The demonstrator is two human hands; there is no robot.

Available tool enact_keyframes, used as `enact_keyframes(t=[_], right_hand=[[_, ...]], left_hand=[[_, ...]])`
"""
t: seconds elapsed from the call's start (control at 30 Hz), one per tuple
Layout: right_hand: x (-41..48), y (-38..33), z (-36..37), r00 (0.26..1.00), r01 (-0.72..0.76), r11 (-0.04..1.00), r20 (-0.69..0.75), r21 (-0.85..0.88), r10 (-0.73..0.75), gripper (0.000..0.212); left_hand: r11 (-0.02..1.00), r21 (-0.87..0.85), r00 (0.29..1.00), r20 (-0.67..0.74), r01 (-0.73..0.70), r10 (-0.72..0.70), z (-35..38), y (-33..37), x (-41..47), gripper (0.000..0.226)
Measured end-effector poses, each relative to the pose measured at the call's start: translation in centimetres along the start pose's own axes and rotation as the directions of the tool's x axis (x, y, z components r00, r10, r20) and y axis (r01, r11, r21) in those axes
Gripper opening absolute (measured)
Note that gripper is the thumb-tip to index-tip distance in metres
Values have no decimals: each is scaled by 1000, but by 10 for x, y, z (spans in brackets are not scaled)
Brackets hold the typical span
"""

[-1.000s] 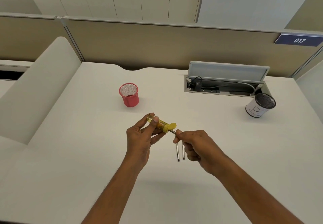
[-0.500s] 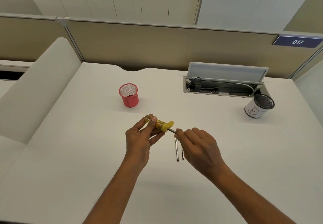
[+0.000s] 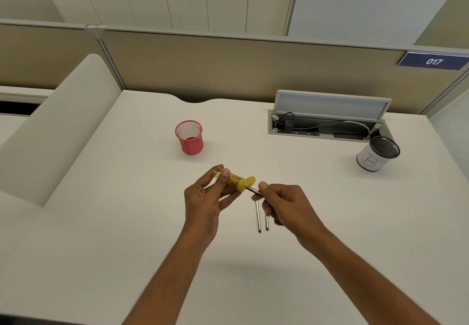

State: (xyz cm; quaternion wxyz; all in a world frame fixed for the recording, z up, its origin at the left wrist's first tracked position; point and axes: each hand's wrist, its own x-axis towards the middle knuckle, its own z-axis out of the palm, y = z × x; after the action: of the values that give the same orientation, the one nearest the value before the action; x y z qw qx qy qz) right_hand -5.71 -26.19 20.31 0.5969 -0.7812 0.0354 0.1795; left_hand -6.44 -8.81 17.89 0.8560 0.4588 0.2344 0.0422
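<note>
Two spare rods lie on the surface, long axes near-to-far, just under the right hand. Its fingers pinch a third rod, which points left and far at the mouth of the yellow handle. The left hand grips that handle in its fingers, and handle and rod share one axis.

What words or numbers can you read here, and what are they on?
"017" on the blue sign.
"B" hand-drawn on the white pen cup.
No text shows on the yellow handle or the red mesh cup.
</note>
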Motion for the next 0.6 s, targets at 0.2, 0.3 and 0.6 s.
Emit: enact_keyframes(t=[0.2,0.3,0.6], right_hand=[[7,36,-9,629,486,231,154,-843,-762,38],[8,43,-12,477,494,36,236,-869,-847,20],[-3,15,2,987,83,996,-140,21,-79,36]], left_hand=[[999,-37,999,-26,18,-19,1,1,2,26],[999,-44,999,-26,28,-29,-1,0,2,24],[1000,-10,1000,17,18,-18,-2,-2,1,28]])
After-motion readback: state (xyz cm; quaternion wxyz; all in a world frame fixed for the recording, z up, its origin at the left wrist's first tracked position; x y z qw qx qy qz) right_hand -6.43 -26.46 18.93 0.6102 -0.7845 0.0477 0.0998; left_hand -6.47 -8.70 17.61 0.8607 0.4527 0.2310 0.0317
